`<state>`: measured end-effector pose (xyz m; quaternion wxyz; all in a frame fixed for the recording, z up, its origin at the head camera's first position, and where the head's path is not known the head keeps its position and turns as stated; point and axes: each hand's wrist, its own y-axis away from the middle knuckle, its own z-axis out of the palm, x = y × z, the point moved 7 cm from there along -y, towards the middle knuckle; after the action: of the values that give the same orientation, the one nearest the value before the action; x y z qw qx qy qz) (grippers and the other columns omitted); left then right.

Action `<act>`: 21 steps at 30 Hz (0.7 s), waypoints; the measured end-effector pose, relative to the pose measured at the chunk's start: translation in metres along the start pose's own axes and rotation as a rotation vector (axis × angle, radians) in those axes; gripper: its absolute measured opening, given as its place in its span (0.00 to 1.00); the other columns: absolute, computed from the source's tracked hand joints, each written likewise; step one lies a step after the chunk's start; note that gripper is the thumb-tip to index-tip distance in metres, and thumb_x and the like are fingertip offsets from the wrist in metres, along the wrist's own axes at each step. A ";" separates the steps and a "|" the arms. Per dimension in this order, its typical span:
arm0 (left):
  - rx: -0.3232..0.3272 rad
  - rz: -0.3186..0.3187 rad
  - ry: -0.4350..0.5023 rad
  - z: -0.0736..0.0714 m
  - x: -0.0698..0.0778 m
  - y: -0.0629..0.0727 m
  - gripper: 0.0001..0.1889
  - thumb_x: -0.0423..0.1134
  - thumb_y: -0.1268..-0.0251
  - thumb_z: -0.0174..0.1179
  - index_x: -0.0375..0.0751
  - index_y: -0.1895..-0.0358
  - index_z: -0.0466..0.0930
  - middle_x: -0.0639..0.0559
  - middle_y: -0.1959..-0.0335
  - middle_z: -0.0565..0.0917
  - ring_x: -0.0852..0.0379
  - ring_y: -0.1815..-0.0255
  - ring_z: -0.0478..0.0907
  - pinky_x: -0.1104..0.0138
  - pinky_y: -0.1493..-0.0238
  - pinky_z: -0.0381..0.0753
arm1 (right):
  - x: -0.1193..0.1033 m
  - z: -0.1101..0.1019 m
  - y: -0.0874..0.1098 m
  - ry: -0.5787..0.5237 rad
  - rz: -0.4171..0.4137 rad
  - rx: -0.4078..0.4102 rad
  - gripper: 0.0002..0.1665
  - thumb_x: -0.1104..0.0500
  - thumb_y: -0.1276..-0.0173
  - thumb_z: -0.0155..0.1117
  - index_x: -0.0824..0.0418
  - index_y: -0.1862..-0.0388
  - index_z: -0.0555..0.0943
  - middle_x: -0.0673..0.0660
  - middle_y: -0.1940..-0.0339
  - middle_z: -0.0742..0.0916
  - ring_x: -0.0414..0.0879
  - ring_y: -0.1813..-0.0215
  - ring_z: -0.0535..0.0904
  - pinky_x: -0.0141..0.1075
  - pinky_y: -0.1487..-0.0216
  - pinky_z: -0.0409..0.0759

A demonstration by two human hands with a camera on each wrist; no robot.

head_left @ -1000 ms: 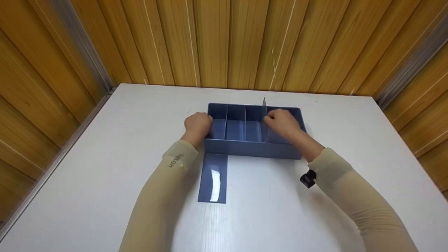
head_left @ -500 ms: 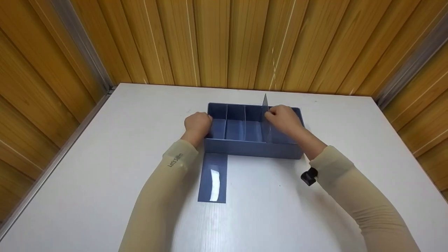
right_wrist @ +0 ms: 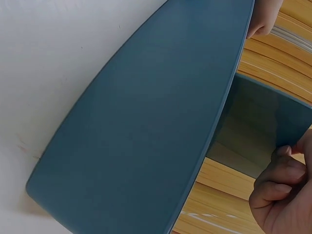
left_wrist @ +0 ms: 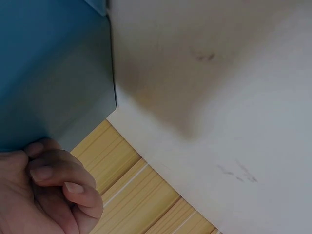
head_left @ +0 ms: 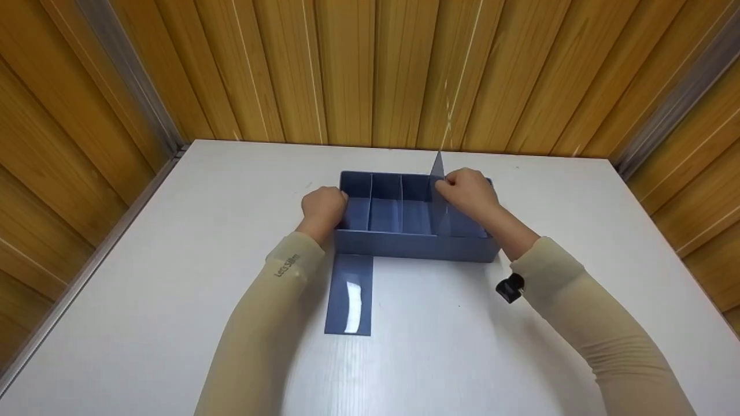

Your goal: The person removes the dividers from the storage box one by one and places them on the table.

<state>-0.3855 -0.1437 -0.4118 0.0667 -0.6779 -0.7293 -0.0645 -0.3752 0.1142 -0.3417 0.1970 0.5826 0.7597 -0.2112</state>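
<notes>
A blue divided box [head_left: 416, 247] sits on the white table, with thin dividers standing across its inside. My left hand [head_left: 324, 208] grips the rim of its left end wall; in the left wrist view the thumb and fingers [left_wrist: 66, 173] are curled at that edge. With my right hand [head_left: 469, 192] I pinch a flat blue divider panel [head_left: 437, 167], which stands upright and rises above the box rim. The right wrist view shows this panel [right_wrist: 258, 124] sticking up past the rim, its edge between thumb and curled fingers. The panel's lower part is inside the box.
A second flat blue panel [head_left: 350, 294] lies on the table [head_left: 433, 346] in front of the box's left end, with a bright reflection on it. A black clip-like piece [head_left: 510, 288] is at the right sleeve. Wood-patterned walls [head_left: 347, 69] stand behind and at both sides.
My right hand has risen a little, and the pinched divider panel has come up with it, so more shows above the rim. The left hand keeps its grip on the box.
</notes>
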 end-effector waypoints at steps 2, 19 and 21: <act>-0.003 0.004 -0.018 0.000 0.000 0.000 0.19 0.41 0.20 0.45 0.37 0.60 0.86 0.42 0.57 0.90 0.47 0.57 0.87 0.51 0.55 0.88 | 0.000 -0.001 0.000 0.003 0.009 0.003 0.23 0.59 0.33 0.50 0.52 0.89 0.59 0.44 0.90 0.63 0.38 0.82 0.56 0.32 0.77 0.55; -0.005 -0.013 0.017 0.001 0.000 -0.003 0.21 0.44 0.20 0.44 0.37 0.59 0.86 0.41 0.55 0.90 0.46 0.55 0.88 0.50 0.54 0.88 | -0.003 -0.008 -0.001 0.019 0.003 0.016 0.23 0.58 0.33 0.50 0.52 0.89 0.61 0.44 0.90 0.65 0.39 0.82 0.59 0.31 0.78 0.54; -0.006 -0.018 0.019 0.001 0.000 -0.003 0.21 0.44 0.20 0.44 0.37 0.59 0.86 0.41 0.55 0.90 0.46 0.55 0.88 0.50 0.54 0.88 | -0.003 -0.009 -0.001 0.012 0.003 0.019 0.23 0.58 0.33 0.50 0.52 0.89 0.61 0.43 0.90 0.65 0.38 0.82 0.58 0.31 0.78 0.54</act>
<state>-0.3886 -0.1439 -0.4128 0.0710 -0.6710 -0.7344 -0.0735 -0.3758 0.1166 -0.3320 0.1871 0.5869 0.7580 -0.2145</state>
